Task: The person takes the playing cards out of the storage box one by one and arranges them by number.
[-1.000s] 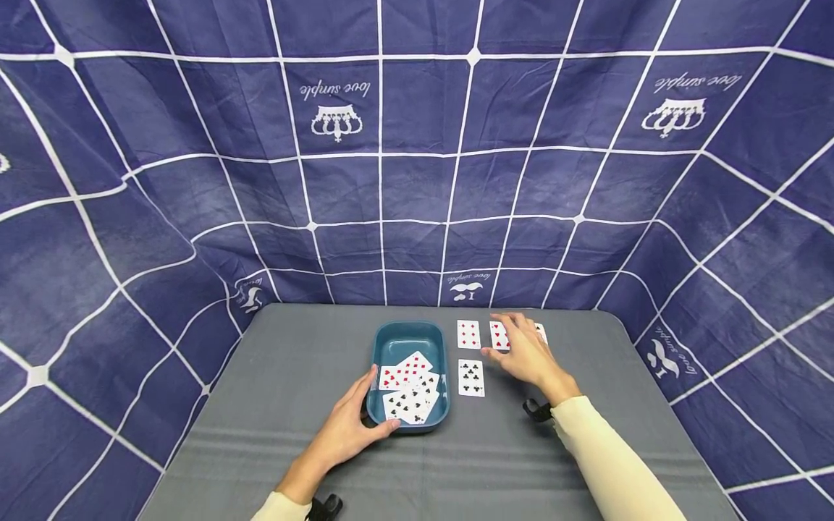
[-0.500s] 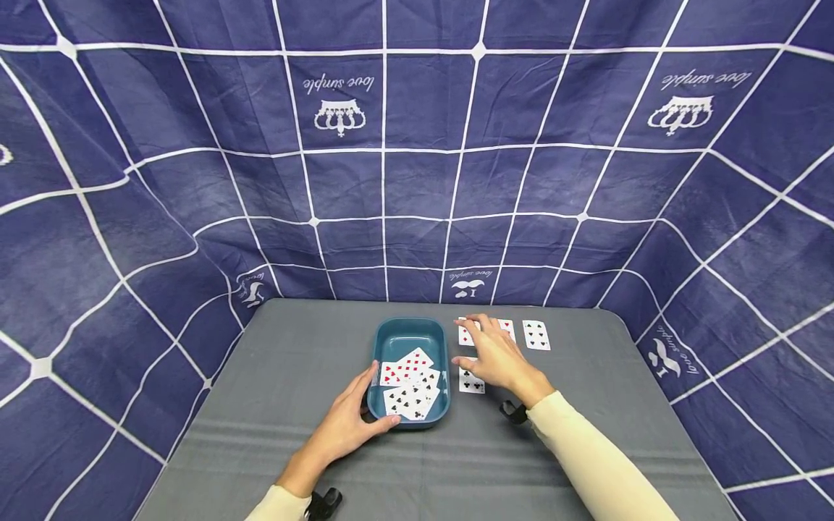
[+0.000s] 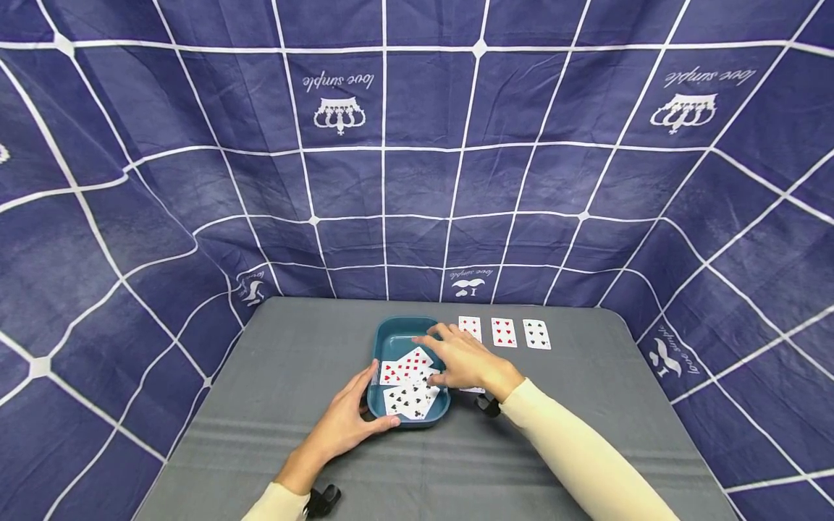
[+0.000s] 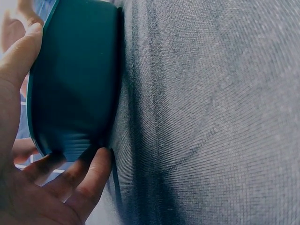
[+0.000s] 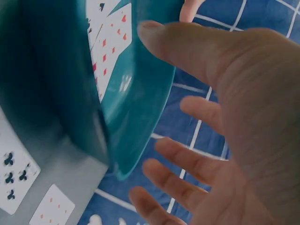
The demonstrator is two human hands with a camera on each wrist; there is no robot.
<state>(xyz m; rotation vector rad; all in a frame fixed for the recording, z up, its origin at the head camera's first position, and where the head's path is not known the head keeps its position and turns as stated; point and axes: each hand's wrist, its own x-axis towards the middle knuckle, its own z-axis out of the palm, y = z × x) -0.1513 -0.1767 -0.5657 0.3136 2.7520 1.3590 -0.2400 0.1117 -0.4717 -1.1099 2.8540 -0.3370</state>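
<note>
A teal tray (image 3: 394,341) stands mid-table, with several overlapping playing cards (image 3: 405,399), red and black, lying face up in its nearer half. My left hand (image 3: 345,427) holds the tray at its near left corner, the thumb at the near rim and the fingers against the side wall. Over the tray's right rim hovers my right hand (image 3: 461,359), fingers spread and nothing between them. Partly hidden by that hand is a clubs card (image 5: 14,171) on the table, right of the tray.
Behind it, a row of face-up cards lies on the grey table (image 3: 306,347): a diamonds card (image 3: 470,327), a hearts card (image 3: 504,333) and a spades card (image 3: 537,334). Blue gridded cloth (image 3: 417,181) walls the back and sides.
My right hand has moved left from above the hearts and spades cards, past the diamonds and clubs cards, to over the tray. My left hand stays on the tray. The cards lie as before.
</note>
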